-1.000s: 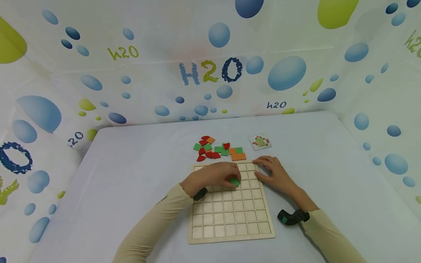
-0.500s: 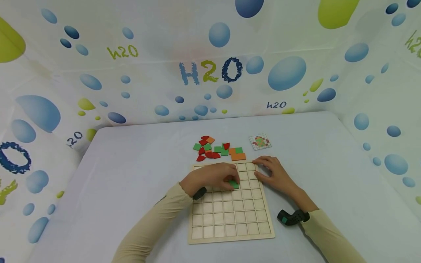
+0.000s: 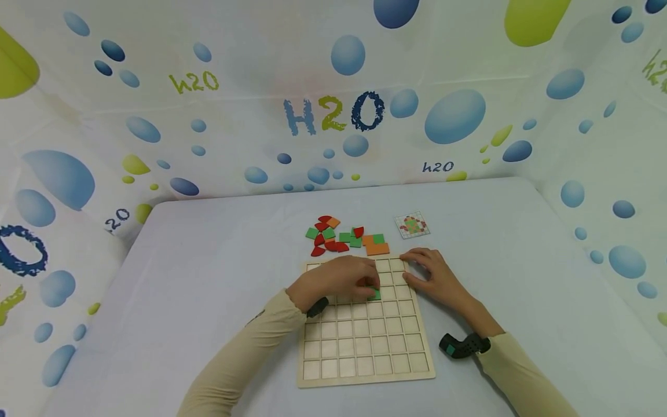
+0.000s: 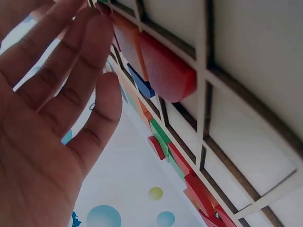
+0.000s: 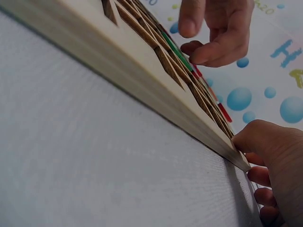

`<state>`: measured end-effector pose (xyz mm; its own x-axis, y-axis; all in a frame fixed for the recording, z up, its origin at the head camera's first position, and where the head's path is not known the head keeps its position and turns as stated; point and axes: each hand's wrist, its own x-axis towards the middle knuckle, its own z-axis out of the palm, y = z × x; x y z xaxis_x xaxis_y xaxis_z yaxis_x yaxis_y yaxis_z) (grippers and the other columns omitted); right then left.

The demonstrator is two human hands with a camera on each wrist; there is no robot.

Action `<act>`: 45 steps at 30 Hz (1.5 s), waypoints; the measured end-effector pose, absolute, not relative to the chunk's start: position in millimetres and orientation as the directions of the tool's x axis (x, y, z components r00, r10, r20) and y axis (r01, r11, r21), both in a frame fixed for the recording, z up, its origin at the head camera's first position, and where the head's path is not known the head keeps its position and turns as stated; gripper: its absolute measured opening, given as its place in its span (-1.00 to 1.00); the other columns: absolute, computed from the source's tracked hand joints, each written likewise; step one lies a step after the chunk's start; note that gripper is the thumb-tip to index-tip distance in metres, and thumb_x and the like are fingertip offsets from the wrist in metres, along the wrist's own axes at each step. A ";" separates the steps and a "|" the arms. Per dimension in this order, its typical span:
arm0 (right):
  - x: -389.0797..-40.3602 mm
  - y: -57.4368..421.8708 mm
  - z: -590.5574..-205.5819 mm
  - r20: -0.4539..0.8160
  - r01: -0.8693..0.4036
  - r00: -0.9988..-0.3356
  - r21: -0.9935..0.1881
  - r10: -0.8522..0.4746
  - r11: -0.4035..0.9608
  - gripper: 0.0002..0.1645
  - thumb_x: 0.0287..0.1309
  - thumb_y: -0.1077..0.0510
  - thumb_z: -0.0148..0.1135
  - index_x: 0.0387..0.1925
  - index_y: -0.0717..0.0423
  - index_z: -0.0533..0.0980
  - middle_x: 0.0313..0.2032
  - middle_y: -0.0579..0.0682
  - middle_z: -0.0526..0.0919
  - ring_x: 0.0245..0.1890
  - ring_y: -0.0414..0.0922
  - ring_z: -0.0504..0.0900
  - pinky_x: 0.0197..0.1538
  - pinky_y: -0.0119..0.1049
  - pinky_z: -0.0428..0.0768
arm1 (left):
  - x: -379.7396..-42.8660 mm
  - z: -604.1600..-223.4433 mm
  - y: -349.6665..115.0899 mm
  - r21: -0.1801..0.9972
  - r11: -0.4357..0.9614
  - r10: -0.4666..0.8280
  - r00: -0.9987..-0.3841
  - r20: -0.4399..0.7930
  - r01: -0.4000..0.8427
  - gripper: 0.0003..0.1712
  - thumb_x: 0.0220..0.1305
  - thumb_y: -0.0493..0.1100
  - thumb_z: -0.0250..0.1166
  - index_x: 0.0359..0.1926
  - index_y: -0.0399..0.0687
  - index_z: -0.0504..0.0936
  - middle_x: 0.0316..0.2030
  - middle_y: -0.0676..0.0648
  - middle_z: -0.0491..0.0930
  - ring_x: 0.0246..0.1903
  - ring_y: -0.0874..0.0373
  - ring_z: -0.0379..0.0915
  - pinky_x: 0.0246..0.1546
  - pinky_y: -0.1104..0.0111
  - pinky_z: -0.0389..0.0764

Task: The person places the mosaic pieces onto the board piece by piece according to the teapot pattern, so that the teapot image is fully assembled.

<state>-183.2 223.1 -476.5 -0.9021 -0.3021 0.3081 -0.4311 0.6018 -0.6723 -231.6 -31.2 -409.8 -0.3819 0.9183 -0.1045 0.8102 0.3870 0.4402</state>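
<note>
A square wooden grid board (image 3: 365, 366) lies flat on the white table. My left hand (image 3: 341, 277) reaches over its upper part and pinches a green square tile (image 3: 375, 295), thumb at the tile's left side, close down on a cell. Beneath that hand, red (image 4: 165, 66) and orange (image 4: 127, 32) tiles sit on the board in the left wrist view; the head view hides them. My right hand (image 3: 436, 279) holds the board at its upper right corner. In the right wrist view its thumb rests on the frame and several fingers curl along the outer side.
Behind the board lies a loose cluster of red, green and orange tiles (image 3: 329, 233), with orange tiles (image 3: 377, 249) close to the board's far edge. A small pattern card (image 3: 413, 225) lies at the back right. A printed cloth (image 3: 260, 145) stands behind the table.
The green tile has come slightly towards the person and then a little right under my left hand, and more of it is covered now. My right hand stays at the board's corner.
</note>
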 end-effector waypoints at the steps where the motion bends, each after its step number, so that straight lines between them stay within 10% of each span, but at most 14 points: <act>1: -183.1 223.2 -476.7 0.308 -0.431 -0.902 -0.673 -0.302 0.602 -0.56 0.14 0.23 0.34 0.08 0.16 0.56 0.11 0.17 0.51 0.02 0.07 0.36 0.04 0.08 0.36 | -231.7 -408.8 -31.3 0.434 0.395 0.914 -0.394 -0.097 0.810 -0.88 0.31 -0.08 0.30 -0.20 0.03 0.71 -0.27 0.13 0.56 -0.32 0.33 0.42 -0.22 0.54 0.45; 24: -183.7 225.5 -477.9 0.309 -0.433 -0.902 -0.666 -0.303 0.608 -0.55 0.12 0.23 0.36 0.09 0.16 0.56 0.11 0.16 0.51 0.01 0.04 0.37 0.02 0.04 0.37 | -259.5 -406.6 -48.6 0.425 0.483 0.809 -0.576 0.119 0.766 -0.86 0.34 -0.18 0.25 -0.19 -0.09 0.71 -0.19 0.01 0.62 -0.20 0.13 0.54 -0.15 0.36 0.55; 45: -182.9 223.3 -475.3 0.326 -0.450 -0.893 -0.662 -0.310 0.600 -0.54 0.12 0.24 0.35 0.10 0.18 0.55 0.11 0.19 0.50 0.04 0.09 0.37 0.05 0.10 0.37 | -281.1 -408.2 -51.5 0.402 0.624 0.755 -0.650 -0.087 0.670 -0.69 0.35 -0.12 0.25 0.02 -0.18 0.65 0.01 -0.13 0.53 -0.04 0.04 0.48 0.06 0.26 0.51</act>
